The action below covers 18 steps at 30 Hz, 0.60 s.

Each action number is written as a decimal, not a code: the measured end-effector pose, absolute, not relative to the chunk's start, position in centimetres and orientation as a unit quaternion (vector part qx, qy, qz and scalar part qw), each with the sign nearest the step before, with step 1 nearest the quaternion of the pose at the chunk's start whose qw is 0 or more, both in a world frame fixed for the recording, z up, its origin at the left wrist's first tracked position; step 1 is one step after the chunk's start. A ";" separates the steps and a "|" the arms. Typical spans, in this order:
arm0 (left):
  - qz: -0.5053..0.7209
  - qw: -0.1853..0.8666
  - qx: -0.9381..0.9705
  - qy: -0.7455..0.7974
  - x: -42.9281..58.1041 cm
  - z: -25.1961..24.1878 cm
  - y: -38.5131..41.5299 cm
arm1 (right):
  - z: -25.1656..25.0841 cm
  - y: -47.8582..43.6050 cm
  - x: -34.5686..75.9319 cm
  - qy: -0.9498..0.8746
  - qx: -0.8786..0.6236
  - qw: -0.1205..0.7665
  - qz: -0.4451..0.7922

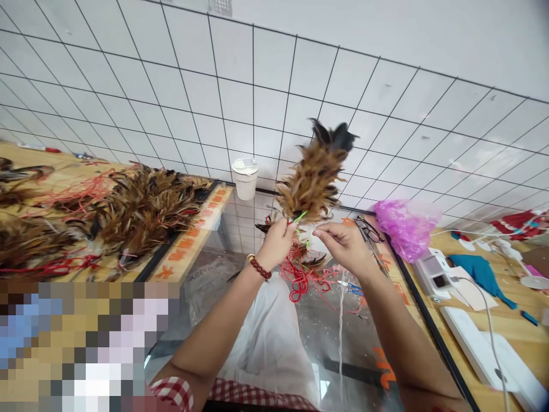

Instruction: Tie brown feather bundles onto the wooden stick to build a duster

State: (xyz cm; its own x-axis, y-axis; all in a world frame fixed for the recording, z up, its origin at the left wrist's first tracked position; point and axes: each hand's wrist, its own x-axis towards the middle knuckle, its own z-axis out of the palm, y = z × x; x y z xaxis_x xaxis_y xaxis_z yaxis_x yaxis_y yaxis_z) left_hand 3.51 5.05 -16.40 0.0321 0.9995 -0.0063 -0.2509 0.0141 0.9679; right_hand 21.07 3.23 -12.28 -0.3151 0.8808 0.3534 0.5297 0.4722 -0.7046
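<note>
- A feather bundle (311, 177), brown with black tips, stands at the centre of the view, above both hands.
- The left hand (277, 240) is closed around the bundle's base, where a thin green stem (300, 216) pokes out towards 3 o'clock. A dark red bead bracelet (260, 268) circles this wrist.
- The right hand (343, 243) sits just beside the base at 3 o'clock, fingertips pinched together. Whether they hold anything cannot be told.
- The bundle's long axis is tilted, with the base at 7 o'clock and the black tips pointing to 1 o'clock.
- Tangled red cords (300, 280) lie on the glass tabletop (206, 286) below the hands.
- A heap of loose feathers (141, 212) lies at 9 o'clock, and a pink plastic bag (403, 226) at 3 o'clock.
</note>
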 end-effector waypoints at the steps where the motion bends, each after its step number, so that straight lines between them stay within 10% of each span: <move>1: 0.537 0.513 0.495 0.450 3.7 -16.5 4.9 | -11.2 3.0 21.1 -0.814 -0.444 0.330 0.177; 8: 0.324 0.268 0.756 0.501 4.9 -16.3 2.9 | -6.6 3.6 18.9 -0.922 -0.375 0.040 -0.083; 18: 0.189 0.098 0.842 0.496 4.6 -14.9 1.4 | -8.7 8.1 21.2 -0.896 -0.438 0.060 0.046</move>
State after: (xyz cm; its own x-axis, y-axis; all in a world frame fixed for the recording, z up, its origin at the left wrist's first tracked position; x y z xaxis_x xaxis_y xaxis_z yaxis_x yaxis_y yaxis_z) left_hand 4.63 1.43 -14.93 0.4359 0.8725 0.2206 0.7986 -0.4881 0.3521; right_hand 21.23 8.13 -8.73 -0.6086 0.7907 0.0663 0.7796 0.6114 -0.1355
